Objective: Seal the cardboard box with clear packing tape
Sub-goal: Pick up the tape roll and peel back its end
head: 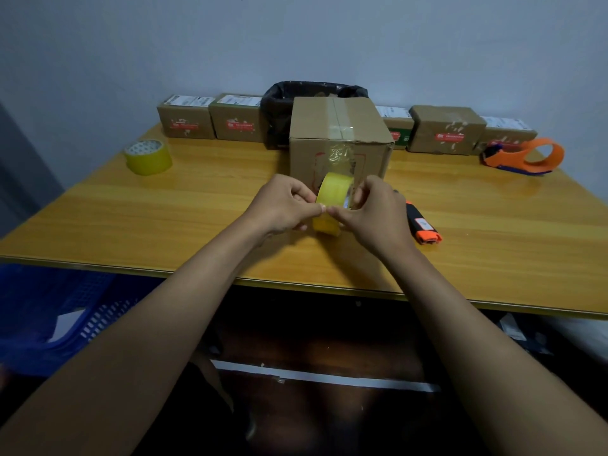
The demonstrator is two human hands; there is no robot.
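Observation:
A brown cardboard box (340,139) stands in the middle of the wooden table (164,218), its top flaps closed with clear tape along the seam and crumpled tape on its front face. Just in front of it a yellowish roll of packing tape (334,192) is held upright between both hands. My left hand (283,205) grips the roll's left side and my right hand (375,209) its right side. The two thumbs meet on the roll's front surface. The lower part of the roll is partly hidden by my fingers.
A second tape roll (148,157) lies at the left. An orange tape dispenser (523,156) sits at the right, an orange-black cutter (422,225) beside my right hand. Several small boxes (445,130) and a black-lined bin (279,106) line the wall. A blue crate (49,311) stands below left.

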